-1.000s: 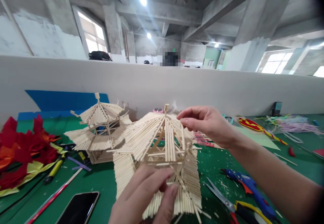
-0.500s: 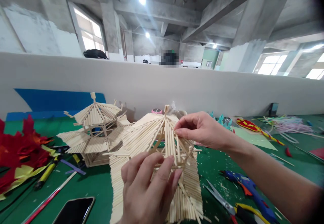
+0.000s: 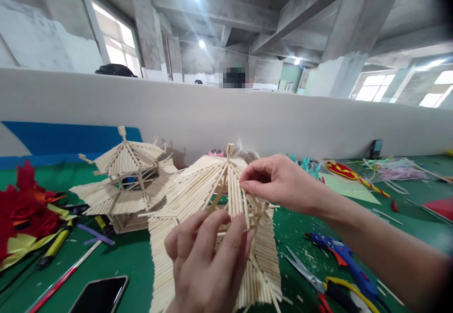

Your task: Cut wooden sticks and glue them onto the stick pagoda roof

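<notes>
A model pavilion [image 3: 193, 181] built from thin wooden sticks stands before me, its pointed upper roof partly covered. On the right of the peak, my right hand [image 3: 272, 181] pinches a wooden stick [image 3: 243, 195] between thumb and forefinger, near its upper part. My left hand [image 3: 212, 261] is at the lower edge of that roof, its index fingertip and thumb closed about the lower stick ends. Its back hides part of the lower roof and the exact contact. Gaps show in the roof frame between the two hands.
A second stick pavilion [image 3: 129, 181] stands left. Right lie scissors [image 3: 304, 270], yellow-handled pliers [image 3: 348, 294] and a blue glue gun [image 3: 343, 261]. A phone [image 3: 101, 296], red paper pieces [image 3: 28, 214] and a yellow-black pen [image 3: 58, 244] lie left. A white partition [image 3: 300, 124] runs behind.
The view has shifted slightly, so everything sits a little further left. Both hands keep nearly the same place on the roof sticks.
</notes>
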`<action>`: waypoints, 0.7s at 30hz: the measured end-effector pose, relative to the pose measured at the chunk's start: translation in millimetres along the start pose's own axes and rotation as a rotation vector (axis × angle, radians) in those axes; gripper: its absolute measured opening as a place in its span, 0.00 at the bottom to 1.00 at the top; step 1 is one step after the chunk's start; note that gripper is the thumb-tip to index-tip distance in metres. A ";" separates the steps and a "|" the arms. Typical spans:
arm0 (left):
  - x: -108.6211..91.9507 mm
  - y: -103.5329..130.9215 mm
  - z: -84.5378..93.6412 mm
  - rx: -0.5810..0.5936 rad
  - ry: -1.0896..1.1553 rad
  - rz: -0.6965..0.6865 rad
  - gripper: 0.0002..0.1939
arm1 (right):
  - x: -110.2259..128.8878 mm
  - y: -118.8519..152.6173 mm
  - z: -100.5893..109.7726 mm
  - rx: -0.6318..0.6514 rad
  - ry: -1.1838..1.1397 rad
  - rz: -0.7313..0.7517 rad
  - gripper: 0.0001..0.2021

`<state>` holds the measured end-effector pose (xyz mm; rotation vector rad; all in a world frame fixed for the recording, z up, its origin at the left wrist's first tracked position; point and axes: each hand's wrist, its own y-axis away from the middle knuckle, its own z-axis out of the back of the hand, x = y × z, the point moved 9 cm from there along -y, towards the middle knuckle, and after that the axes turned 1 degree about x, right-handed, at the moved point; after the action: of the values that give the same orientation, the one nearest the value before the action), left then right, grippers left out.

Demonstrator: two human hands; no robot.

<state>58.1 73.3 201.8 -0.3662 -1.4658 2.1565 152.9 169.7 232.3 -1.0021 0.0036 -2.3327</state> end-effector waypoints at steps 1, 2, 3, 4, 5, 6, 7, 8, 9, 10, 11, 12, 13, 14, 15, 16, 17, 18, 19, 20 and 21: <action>0.1 0.1 -0.3 0.000 0.002 0.003 0.14 | 0.1 0.0 0.0 -0.001 0.013 -0.003 0.07; 0.7 0.4 -0.8 0.004 0.005 0.012 0.14 | 0.2 0.1 0.1 -0.003 0.028 -0.006 0.07; 1.5 1.0 -0.8 0.007 0.011 0.023 0.14 | 0.2 0.1 0.1 -0.005 0.043 -0.008 0.07; 2.2 1.7 -1.0 0.016 0.017 0.033 0.14 | 0.4 0.3 0.2 -0.007 0.057 -0.009 0.07; 3.1 2.3 -0.5 0.018 0.023 0.045 0.14 | 0.9 0.4 0.2 -0.009 0.070 -0.007 0.07; 3.5 2.7 -0.1 0.021 0.028 0.052 0.14 | 1.5 0.7 0.4 -0.012 0.081 -0.004 0.07; 3.4 2.7 -0.1 0.027 0.032 0.054 0.14 | 2.2 1.0 0.7 -0.016 0.089 0.000 0.07; 3.0 2.4 0.0 0.029 0.034 0.052 0.14 | 2.9 1.3 1.1 -0.021 0.095 0.002 0.07; 2.4 1.9 0.0 0.029 0.034 0.048 0.14 | 3.5 1.6 1.4 -0.023 0.099 0.004 0.07; 1.6 1.2 0.1 0.025 0.035 0.041 0.14 | 3.9 1.9 1.7 -0.026 0.102 0.004 0.07; 0.6 0.4 0.0 0.022 0.036 0.030 0.14 | 4.1 2.1 1.9 -0.028 0.103 0.000 0.07; 0.4 -0.2 -0.4 0.021 0.035 0.029 0.13 | 4.1 2.3 2.2 -0.032 0.104 -0.004 0.07; 1.1 -0.5 -0.6 0.019 0.035 0.038 0.13 | 4.1 2.5 2.5 -0.036 0.105 -0.009 0.07; 1.9 -0.6 -1.1 0.019 0.034 0.047 0.13 | 3.9 2.6 2.6 -0.039 0.106 -0.014 0.07; 3.0 -0.4 -1.8 0.025 0.031 0.060 0.12 | 3.7 2.6 2.5 -0.040 0.107 -0.018 0.06; 3.8 -0.1 -2.4 0.030 0.029 0.069 0.12 | 3.6 2.5 2.5 -0.042 0.109 -0.020 0.06; 3.7 0.2 -2.8 0.035 0.026 0.068 0.12 | 3.4 2.3 2.4 -0.042 0.113 -0.021 0.06; 2.9 0.4 -2.7 0.033 0.022 0.057 0.11 | 3.0 2.0 2.4 -0.042 0.117 -0.023 0.06; 1.8 0.6 -2.6 0.033 0.019 0.043 0.11 | 2.6 1.7 2.6 -0.043 0.120 -0.024 0.06; 1.1 0.8 -2.1 0.028 0.018 0.033 0.11 | 2.2 1.2 2.8 -0.043 0.118 -0.023 0.06; 0.9 0.9 -1.8 0.024 0.017 0.031 0.11 | 1.9 0.8 2.9 -0.042 0.112 -0.022 0.06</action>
<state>58.0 75.0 200.3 -0.4002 -1.4321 2.1875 154.2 168.7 235.4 -0.8940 0.0858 -2.4155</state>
